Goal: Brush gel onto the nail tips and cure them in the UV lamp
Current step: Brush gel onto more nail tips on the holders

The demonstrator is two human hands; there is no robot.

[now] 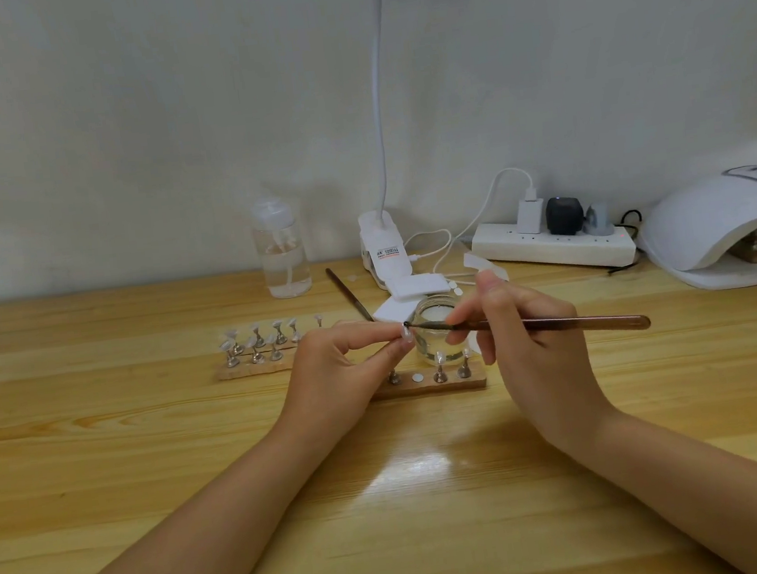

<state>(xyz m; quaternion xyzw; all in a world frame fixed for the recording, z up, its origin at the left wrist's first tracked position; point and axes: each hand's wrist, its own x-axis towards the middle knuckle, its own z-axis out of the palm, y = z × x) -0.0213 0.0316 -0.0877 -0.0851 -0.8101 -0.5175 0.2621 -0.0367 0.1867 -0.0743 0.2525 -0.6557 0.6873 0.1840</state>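
My left hand (344, 360) pinches a small nail tip (405, 335) on its stand, lifted above the table. My right hand (519, 332) grips a brown gel brush (558, 324) like a pen, its dark bristle end touching the tip. Just behind them stands a small glass jar (439, 327). Below, a wooden holder (429, 383) carries three metal stands with tips and one bare white magnet spot. A second wooden holder (252, 351) at the left holds several tips. The white UV lamp (726, 231) sits at the far right, with things inside its opening.
A clear pump bottle (282, 255) stands at the back. A white clip lamp (384, 248), white pads (416, 285), a spare brush (349, 294) and a power strip (554, 242) with plugs and cables lie along the wall. The wooden table (389, 496) stretches toward me.
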